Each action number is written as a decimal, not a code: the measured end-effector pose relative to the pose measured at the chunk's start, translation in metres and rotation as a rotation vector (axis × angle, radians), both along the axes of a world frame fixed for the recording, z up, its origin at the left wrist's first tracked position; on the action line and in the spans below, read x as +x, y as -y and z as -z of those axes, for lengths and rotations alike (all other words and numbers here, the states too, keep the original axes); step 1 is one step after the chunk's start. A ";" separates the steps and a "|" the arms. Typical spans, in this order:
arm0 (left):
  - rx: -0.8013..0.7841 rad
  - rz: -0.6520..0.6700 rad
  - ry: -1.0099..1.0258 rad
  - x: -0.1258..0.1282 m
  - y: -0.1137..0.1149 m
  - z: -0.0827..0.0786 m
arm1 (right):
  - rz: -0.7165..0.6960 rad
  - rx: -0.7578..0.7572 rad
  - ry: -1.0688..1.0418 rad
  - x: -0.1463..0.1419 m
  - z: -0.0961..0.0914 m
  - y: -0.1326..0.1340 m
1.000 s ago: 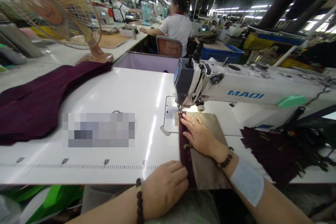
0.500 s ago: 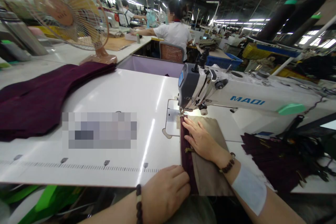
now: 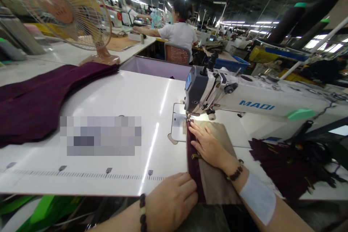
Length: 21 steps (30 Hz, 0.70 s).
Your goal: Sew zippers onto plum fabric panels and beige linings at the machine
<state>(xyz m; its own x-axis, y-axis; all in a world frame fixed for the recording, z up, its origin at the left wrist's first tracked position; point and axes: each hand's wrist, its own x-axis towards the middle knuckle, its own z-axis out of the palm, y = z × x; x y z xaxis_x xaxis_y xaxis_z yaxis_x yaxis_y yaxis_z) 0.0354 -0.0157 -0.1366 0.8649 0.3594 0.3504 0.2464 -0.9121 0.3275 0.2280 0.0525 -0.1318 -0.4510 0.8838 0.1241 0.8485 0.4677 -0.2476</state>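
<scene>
The red strip [image 3: 193, 166] reaches the machine's foot [image 3: 188, 117], the right hand [image 3: 208, 145] lies flat on it and the tan cloth [image 3: 217, 186], and the left hand [image 3: 175, 196] curls at its near end, grip hidden.

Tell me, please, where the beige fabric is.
In the head view, right of centre, the beige fabric lies partly under the right hand, alongside the maroon strip.

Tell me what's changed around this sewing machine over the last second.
In the background, the co-worker's outstretched hand has moved leftward in the picture, past the small cylinder. Nothing was visibly grasped or released. The left hand stays at the near end of the fabric, the right hand flat on it by the sewing machine.
</scene>
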 end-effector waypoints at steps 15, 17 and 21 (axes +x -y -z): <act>0.127 0.008 -0.044 0.005 -0.004 0.020 | -0.001 0.052 0.039 0.001 0.007 -0.001; 0.123 0.058 -0.080 0.000 -0.007 0.017 | -0.016 0.109 0.052 0.005 0.016 -0.002; 0.124 -0.126 -0.138 -0.043 -0.029 -0.015 | -0.082 0.318 0.083 0.013 0.036 -0.008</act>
